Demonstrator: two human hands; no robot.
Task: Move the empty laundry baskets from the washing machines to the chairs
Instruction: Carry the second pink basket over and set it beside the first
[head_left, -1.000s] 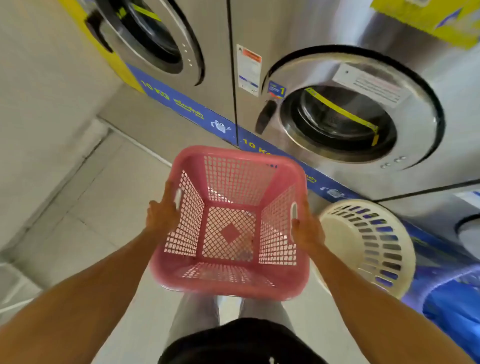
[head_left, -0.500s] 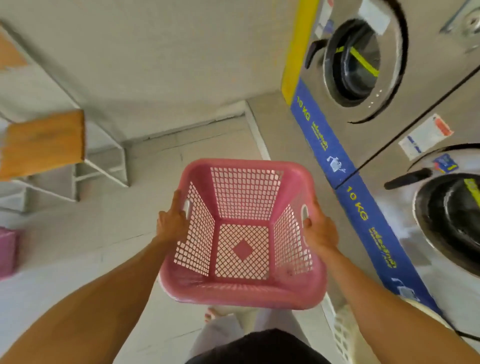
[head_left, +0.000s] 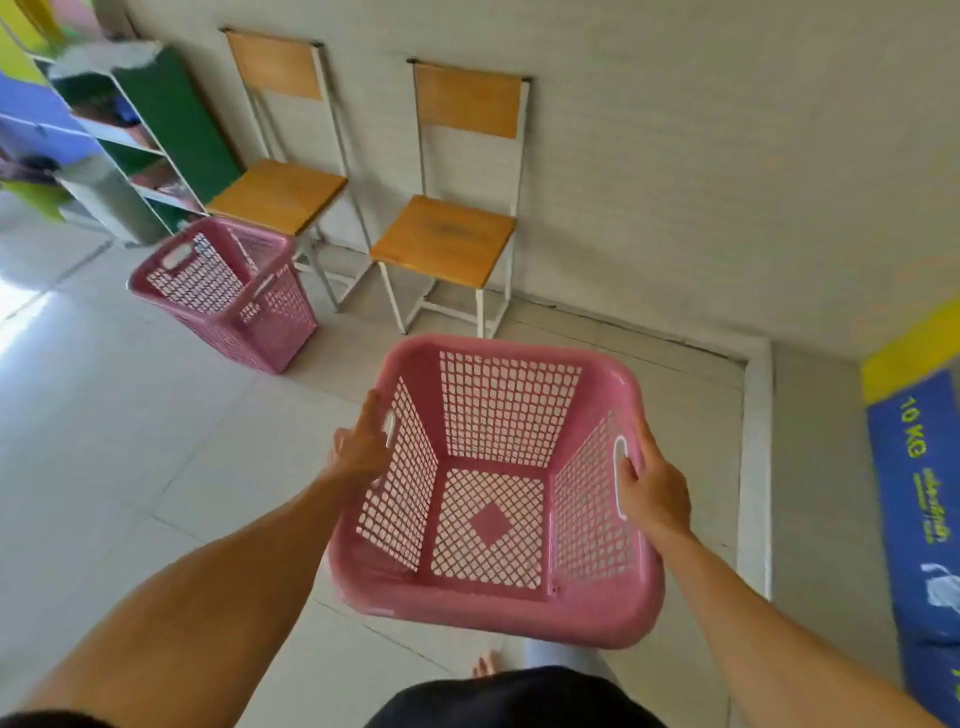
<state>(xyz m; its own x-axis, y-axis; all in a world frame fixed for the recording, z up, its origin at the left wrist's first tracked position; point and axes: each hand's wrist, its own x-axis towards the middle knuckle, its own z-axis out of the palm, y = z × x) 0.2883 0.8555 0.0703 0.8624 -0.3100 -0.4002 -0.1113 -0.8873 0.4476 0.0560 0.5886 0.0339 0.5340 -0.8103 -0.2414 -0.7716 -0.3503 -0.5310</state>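
— One pink plastic lattice basket (head_left: 228, 296) is already sitting on the floor beside the left wooden-seated metal chair (head_left: 278, 195).

— Second pink lattice basket (head_left: 493, 499)?

— Left hand (head_left: 361, 452) and right hand (head_left: 652, 491) are clamping its handles, carrying it toward the right wooden-seated chair (head_left: 444, 241).

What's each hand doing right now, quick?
Left hand: closed on the left rim of the pink basket, by its handle slot.
Right hand: closed on the basket's right handle.
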